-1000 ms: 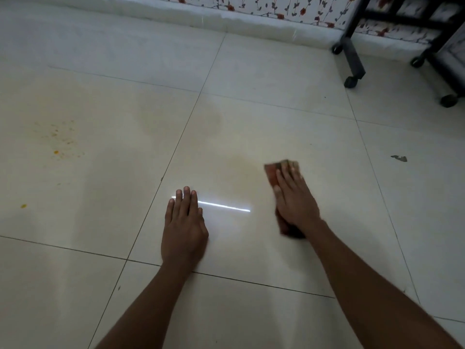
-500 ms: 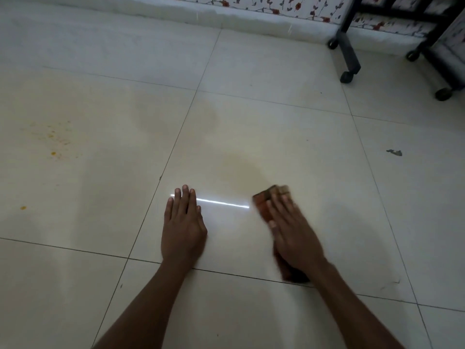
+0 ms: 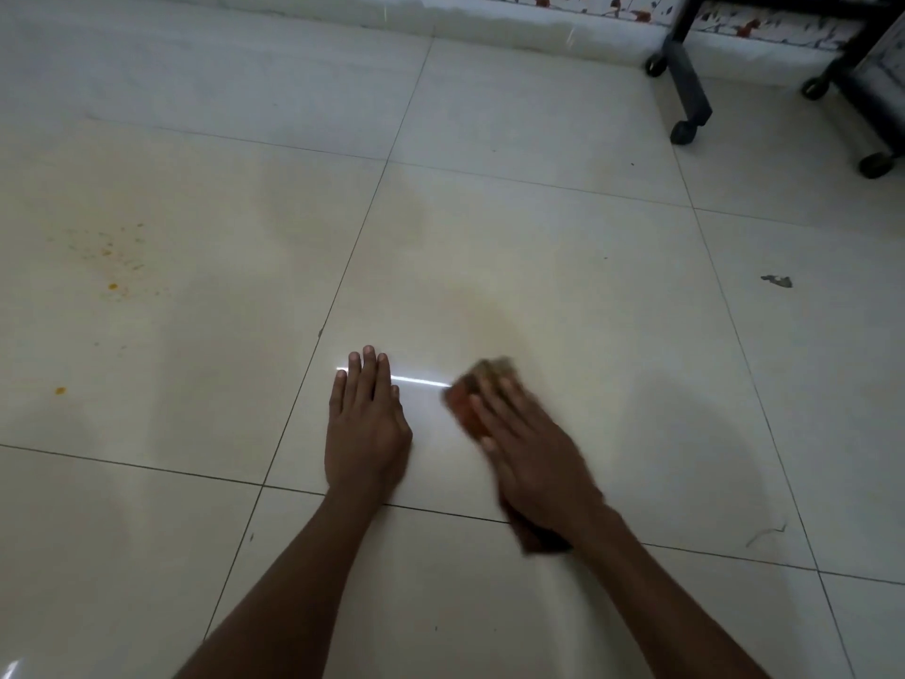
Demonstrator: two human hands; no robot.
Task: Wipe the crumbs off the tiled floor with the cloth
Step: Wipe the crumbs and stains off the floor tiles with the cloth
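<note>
Palms face down on the tiled floor [image 3: 538, 227]: the left hand [image 3: 365, 428] lies flat, fingers [image 3: 368, 370] straight and together. Just beside it, the blurred right hand [image 3: 531, 453] presses the reddish cloth [image 3: 463, 396] flat, fingers extended over it. Orange crumbs [image 3: 110, 259] lie far left.

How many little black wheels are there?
4: one by the wall, one on the near leg's end, one further right, one at the right edge. More may be hidden.
</note>
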